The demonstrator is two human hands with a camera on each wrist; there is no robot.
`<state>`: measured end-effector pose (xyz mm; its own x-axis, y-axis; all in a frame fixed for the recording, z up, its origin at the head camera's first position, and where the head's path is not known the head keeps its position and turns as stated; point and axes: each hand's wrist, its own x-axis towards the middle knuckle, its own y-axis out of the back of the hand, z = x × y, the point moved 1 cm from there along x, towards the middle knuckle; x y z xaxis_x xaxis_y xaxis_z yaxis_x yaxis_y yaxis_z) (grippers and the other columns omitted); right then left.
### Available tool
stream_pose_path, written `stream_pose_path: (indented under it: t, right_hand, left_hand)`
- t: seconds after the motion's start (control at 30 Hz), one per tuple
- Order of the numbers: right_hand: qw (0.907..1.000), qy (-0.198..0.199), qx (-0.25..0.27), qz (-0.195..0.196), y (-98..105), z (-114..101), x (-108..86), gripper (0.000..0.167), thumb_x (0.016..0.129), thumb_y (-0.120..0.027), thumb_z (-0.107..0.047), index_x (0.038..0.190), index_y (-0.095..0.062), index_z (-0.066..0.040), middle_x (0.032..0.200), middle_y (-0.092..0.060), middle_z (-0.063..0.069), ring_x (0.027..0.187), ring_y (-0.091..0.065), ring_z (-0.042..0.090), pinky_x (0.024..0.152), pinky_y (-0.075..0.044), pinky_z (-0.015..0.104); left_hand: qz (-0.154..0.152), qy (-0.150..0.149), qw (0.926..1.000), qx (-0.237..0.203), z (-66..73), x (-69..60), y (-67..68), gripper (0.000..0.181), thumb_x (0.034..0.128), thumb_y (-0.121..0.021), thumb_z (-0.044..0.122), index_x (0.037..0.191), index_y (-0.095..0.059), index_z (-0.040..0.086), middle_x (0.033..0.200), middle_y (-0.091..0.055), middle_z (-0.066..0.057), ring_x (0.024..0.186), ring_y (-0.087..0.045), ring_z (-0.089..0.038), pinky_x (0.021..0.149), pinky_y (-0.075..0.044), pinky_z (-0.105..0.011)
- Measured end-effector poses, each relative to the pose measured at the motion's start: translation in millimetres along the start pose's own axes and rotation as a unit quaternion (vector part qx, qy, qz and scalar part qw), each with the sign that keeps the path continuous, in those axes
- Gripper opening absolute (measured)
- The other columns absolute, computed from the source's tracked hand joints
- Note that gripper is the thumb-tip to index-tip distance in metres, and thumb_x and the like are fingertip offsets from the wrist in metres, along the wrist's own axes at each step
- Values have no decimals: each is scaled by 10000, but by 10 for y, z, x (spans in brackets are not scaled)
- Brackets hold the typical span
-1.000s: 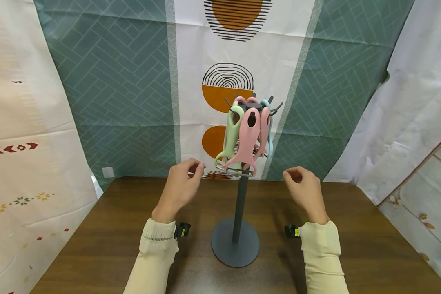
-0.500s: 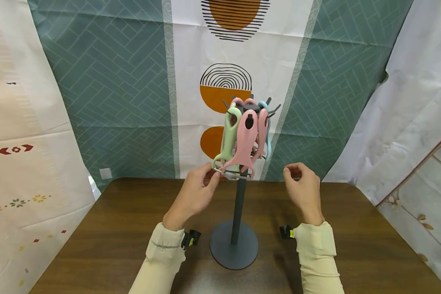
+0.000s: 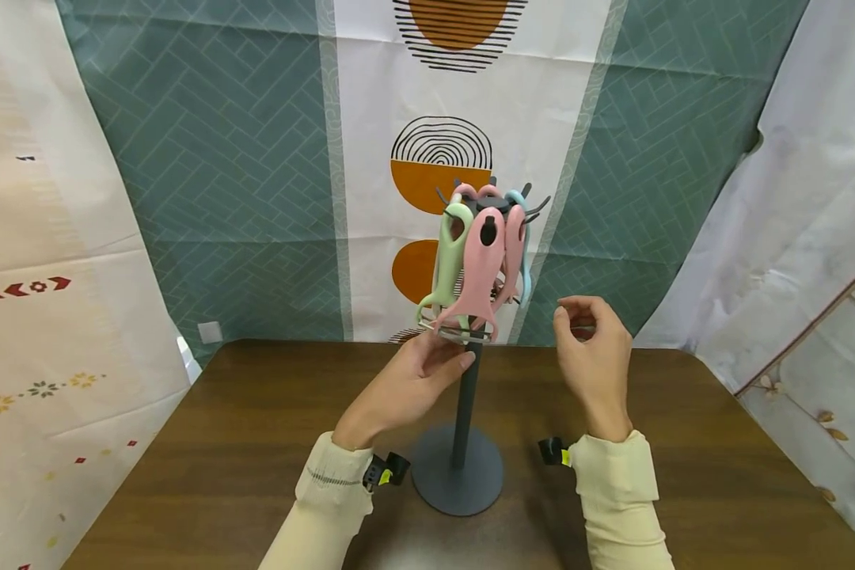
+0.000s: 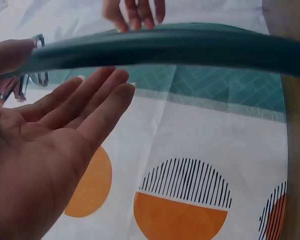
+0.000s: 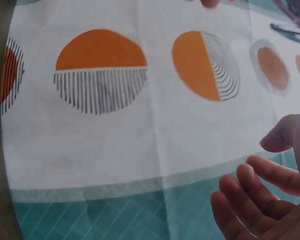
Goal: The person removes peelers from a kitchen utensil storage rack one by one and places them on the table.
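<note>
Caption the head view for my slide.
Peelers hang from a dark stand, left hand by its pole, right hand apart and empty.

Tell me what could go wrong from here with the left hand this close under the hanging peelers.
1. The left hand is just below the pink peeler, whose blade hangs lowest, so moving up might nick a finger.
2. The green peeler hangs close beside it; lifting one could snag the other.
3. The load sits high on a slim stand; a bump might rock it, and the right hand is not touching it.
</note>
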<state>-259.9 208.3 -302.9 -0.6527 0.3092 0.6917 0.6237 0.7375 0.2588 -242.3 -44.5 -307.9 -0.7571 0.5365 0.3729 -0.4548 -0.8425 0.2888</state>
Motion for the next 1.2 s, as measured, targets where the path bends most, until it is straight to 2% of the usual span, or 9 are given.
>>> stream_pose_path:
  t: [0.2,0.43,0.57,0.7,1.0,1.2]
  right_hand:
    - [9997,118,155,116,80,-141,-26,145,969,-629,-118,1060,-726,-62,871,-645,0,784,-606,32,750,-511,146]
    - [9989,156,377,216,141,-301,-51,154,970,-636,-131,1080,-727,-72,879,-626,-59,816,-616,53,775,-515,145]
    - [9989,237,376,154,173,-377,-81,146,971,-645,-138,1066,-732,-70,888,-632,-58,818,-615,43,779,-513,135]
    - [9986,412,328,62,214,-428,-82,132,969,-651,-131,1036,-732,-52,909,-661,-32,818,-614,34,783,-515,138]
    - [9992,205,291,205,257,-438,-44,146,977,-649,-149,1026,-738,-45,889,-642,-113,821,-604,31,768,-503,131]
    - [9977,348,532,255,233,-518,-50,142,965,-671,-144,1053,-740,-57,908,-662,-44,831,-619,56,781,-516,127]
  left_hand:
    - [89,-282,9995,136,-9,13,-54,416,1012,-631,105,1419,-550,113,1386,-626,-55,1274,-633,-200,1076,-513,-290]
    - [89,-298,9987,407,34,8,-41,347,987,-670,105,1333,-635,99,1277,-713,-43,1160,-695,-191,1017,-553,-289]
    - [14,-291,9982,530,50,1,-41,334,985,-672,113,1318,-654,99,1237,-737,-32,1136,-705,-178,1017,-551,-280]
    - [68,-286,9982,522,56,-7,-54,330,990,-661,106,1320,-651,116,1229,-740,-35,1129,-707,-153,1017,-550,-276]
    - [405,-244,9979,450,47,-3,-81,294,959,-696,91,1252,-692,74,1159,-767,-64,1081,-736,-151,960,-576,-261]
    - [688,-493,9952,495,77,16,-85,314,917,-745,86,1229,-713,109,1125,-776,-62,1015,-749,-138,920,-594,-267]
